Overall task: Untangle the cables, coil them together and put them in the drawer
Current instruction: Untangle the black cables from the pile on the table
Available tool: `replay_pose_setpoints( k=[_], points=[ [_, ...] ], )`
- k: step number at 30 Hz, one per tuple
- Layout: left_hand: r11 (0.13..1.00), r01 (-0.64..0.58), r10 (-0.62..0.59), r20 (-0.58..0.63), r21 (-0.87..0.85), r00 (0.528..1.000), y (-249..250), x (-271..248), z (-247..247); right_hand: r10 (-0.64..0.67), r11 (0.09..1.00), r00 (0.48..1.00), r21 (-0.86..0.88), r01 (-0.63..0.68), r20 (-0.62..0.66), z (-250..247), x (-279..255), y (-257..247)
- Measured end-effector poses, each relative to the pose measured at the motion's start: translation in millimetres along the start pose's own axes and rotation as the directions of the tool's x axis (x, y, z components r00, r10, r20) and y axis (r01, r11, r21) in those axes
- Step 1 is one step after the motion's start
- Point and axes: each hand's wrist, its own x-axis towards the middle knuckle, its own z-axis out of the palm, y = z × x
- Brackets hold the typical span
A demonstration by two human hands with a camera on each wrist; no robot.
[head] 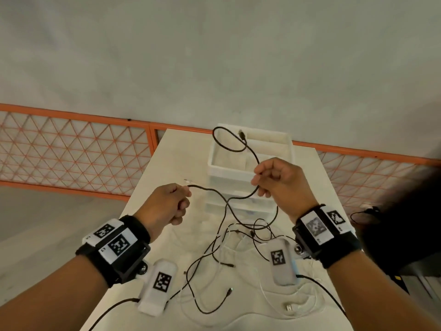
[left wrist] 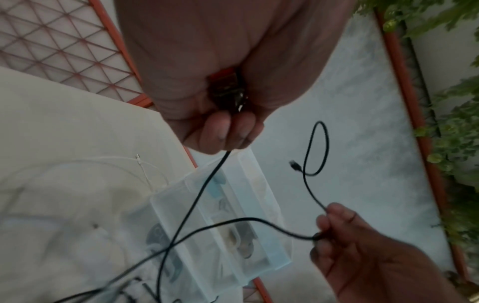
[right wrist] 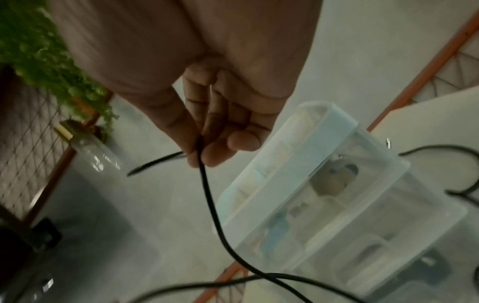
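Much of the tangle on the white tabletop (head: 181,149) is hard to follow: thin white cables (head: 267,304) nearly vanish against the surface, and where each black strand ends among them cannot be told. Both wrist views are blurred, and the palms fill their upper halves.

The left hand (head: 164,204) is closed in a fist round one end of a thin black rubber cable (head: 224,199), which leaves the fist between fingertip and thumb; the left wrist view shows a dark plug deep in the curled fingers (left wrist: 220,131). The right hand (head: 279,185) pinches the same cable further along, thumb against forefinger, the other fingers loosely curled. Above that pinch the cable rises in a loop, its small plug hanging free in the air. Between the two grips it sags down to the heap below both wrists.

Just beyond the hands stands a translucent white plastic drawer unit (head: 250,182); its top tray is open upward. Through its cloudy walls show dim, rounded, greyish and bluish shapes that cannot be identified.

Below the wrists two white oblong packs with black-and-white square markers (head: 158,292) lie on the table. Beyond it runs an orange-framed lattice railing (head: 71,149) before a pale grey wall; green foliage (left wrist: 453,133) climbs one post.
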Motion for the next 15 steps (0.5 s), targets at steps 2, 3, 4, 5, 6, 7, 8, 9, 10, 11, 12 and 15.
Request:
replay_pose_setpoints(
  k=[2, 3, 4, 5, 6, 7, 8, 9, 10, 11, 12, 15],
  points=[
    [0.998, -0.033, 0.032, -0.008, -0.055, 0.999, 9.7, 1.2, 4.3, 0.037, 0.994, 0.998, -0.105, -0.032, 0.048, -4.8, -5.6, 2.8],
    [0.995, -0.049, 0.048, -0.014, -0.092, 0.999, 15.4, 2.0, 6.0, 0.057, 0.989, 0.997, -0.136, -0.049, 0.059, -7.4, -7.4, 4.8],
    [0.989, -0.06, 0.058, -0.017, -0.135, 0.998, 21.2, 2.8, 7.3, 0.079, 0.985, 0.994, -0.156, -0.067, 0.069, -9.8, -9.0, 5.8],
    [0.982, -0.067, 0.065, -0.017, -0.177, 0.998, 27.0, 3.3, 8.7, 0.097, 0.981, 0.991, -0.179, -0.081, 0.088, -11.3, -11.0, 5.3],
    [0.975, -0.077, 0.076, -0.016, -0.206, 0.997, 32.9, 3.5, 10.5, 0.105, 0.974, 0.988, -0.211, -0.079, 0.113, -11.7, -12.7, 4.4],
    [0.972, -0.096, 0.095, -0.014, -0.212, 0.995, 38.5, 3.7, 13.3, 0.102, 0.965, 0.984, -0.253, -0.063, 0.144, -10.8, -14.9, 2.9],
    [0.973, -0.126, 0.126, -0.011, -0.196, 0.992, 43.5, 3.7, 17.1, 0.093, 0.956, 0.98, -0.291, -0.039, 0.176, -8.8, -17.3, 0.9],
    [0.974, -0.167, 0.168, -0.011, -0.155, 0.986, 47.7, 3.9, 21.9, 0.078, 0.951, 0.976, -0.309, -0.012, 0.203, -6.0, -19.3, -2.3],
    [0.972, -0.215, 0.215, -0.008, -0.094, 0.976, 51.3, 3.5, 27.4, 0.057, 0.954, 0.974, -0.298, 0.011, 0.217, -3.1, -20.7, -6.1],
    [0.964, -0.265, 0.265, 0.004, -0.015, 0.964, 53.3, 3.7, 33.0, 0.028, 0.962, 0.975, -0.271, 0.033, 0.219, -0.4, -21.2, -9.9],
    [0.949, -0.309, 0.307, 0.031, 0.067, 0.951, 53.8, 3.7, 38.5, -0.011, 0.967, 0.978, -0.246, 0.064, 0.21, 1.1, -21.3, -14.0],
    [0.873, -0.388, 0.363, 0.137, 0.296, 0.922, 45.1, 5.1, 49.4, -0.12, 0.97, 0.985, -0.198, 0.143, 0.125, 2.7, -18.4, -24.6]
  ],
)
